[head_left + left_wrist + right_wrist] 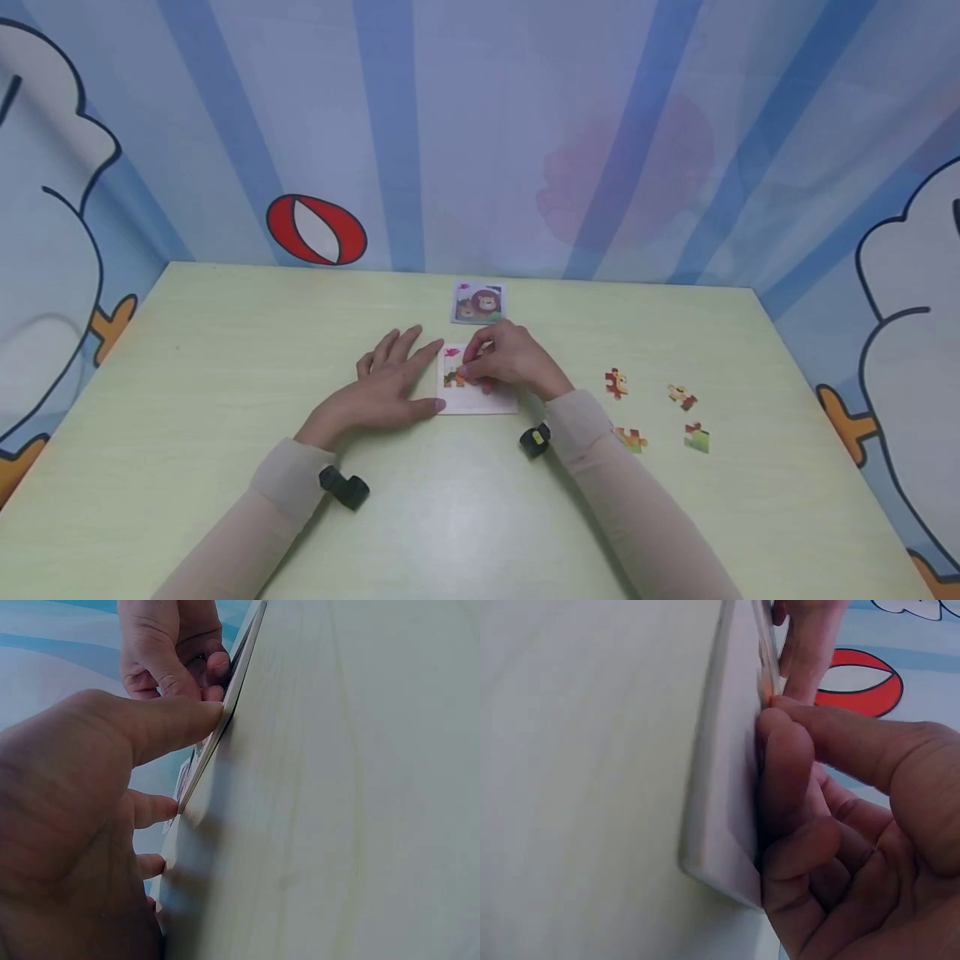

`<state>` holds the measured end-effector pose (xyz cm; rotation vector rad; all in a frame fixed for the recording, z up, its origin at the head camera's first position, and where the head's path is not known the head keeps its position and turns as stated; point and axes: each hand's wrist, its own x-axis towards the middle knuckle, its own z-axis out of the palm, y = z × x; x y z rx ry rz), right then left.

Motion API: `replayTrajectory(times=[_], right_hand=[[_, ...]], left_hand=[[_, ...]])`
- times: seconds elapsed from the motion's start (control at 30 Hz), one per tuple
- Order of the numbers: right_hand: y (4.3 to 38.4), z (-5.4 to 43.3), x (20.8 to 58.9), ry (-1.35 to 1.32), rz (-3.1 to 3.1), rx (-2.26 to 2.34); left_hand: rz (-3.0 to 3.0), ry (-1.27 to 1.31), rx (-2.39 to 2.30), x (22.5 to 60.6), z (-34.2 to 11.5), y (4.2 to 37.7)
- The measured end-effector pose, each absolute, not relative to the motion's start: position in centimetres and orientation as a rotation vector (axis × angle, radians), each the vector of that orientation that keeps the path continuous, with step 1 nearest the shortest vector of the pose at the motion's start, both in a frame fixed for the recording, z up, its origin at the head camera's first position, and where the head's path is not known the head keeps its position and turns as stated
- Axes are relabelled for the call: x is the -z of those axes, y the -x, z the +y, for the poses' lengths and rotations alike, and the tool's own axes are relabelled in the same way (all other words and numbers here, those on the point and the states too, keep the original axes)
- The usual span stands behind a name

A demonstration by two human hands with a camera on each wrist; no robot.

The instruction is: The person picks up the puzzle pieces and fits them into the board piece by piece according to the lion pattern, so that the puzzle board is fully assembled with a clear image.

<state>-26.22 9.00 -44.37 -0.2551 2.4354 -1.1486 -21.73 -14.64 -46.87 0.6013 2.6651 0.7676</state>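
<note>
A small white puzzle board (480, 403) lies on the table, with orange and green puzzle pieces (452, 378) at its upper left. My left hand (386, 390) is spread beside it, thumb and index fingertip at its left edge. Over the board, my right hand (513, 358) has thumb and index finger pinched together on a puzzle piece, of which an orange bit (766, 684) shows in the right wrist view. Its other fingers curl close against the board face (731, 780). Most of that piece and the board's right part are hidden by the fingers.
Behind the board lies a card with a lion picture (480, 303). Several loose puzzle pieces lie to the right, among them a brown one (617, 383) and a green one (697, 437). A printed cloth backdrop (487, 167) rises at the table's back edge.
</note>
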Motion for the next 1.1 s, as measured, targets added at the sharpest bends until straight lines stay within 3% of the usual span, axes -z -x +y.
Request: replayTrajectory(times=[0.67,1.1], right_hand=[[26.1,8.5,44.3,0.258,2.522,1.039],[25.9,10.2,43.8,0.250,2.365,1.314]], left_hand=[[2.677,-0.605,-0.757,46.7,-14.7,21.6],[2.665,-0.579,-0.732,46.8,-14.6,21.8]])
